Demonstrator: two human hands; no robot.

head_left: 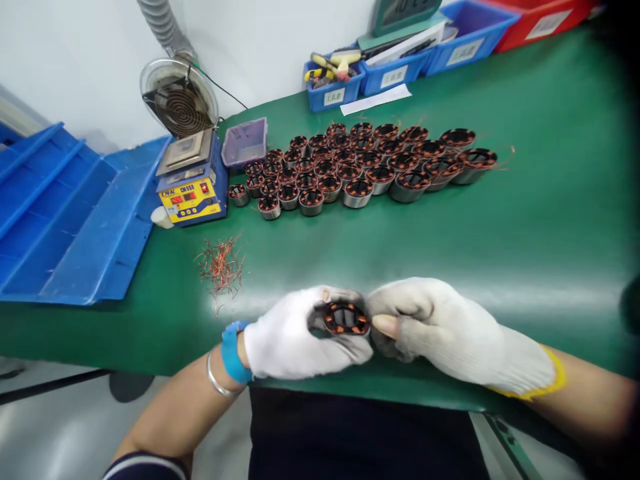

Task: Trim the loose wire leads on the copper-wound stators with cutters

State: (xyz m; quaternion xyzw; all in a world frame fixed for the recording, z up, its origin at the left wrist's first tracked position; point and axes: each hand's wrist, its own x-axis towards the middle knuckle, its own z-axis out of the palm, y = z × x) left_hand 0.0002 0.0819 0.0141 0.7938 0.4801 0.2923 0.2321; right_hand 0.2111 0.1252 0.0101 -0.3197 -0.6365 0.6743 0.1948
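Note:
A motor stator (345,320) with a dark core and copper windings is held in my left hand (300,337), which wears a white glove and curls its fingers and thumb round the ring. My right hand (445,333), in a white knitted glove with a yellow cuff, is closed in a pinch at the stator's right edge. The bare thumb tip pokes out of that glove. What sits between the right thumb and finger is too small or hidden to make out. Both hands are close together over the front of the green table.
Rows of stators (345,167) stand across the green table (550,220). Copper wire clippings (221,265) lie left of them. Behind are a yellow-and-blue soldering unit (193,197), a fume fan (180,103), a purple tray (245,143) and blue bins (335,97). A large blue tray (95,233) occupies the left.

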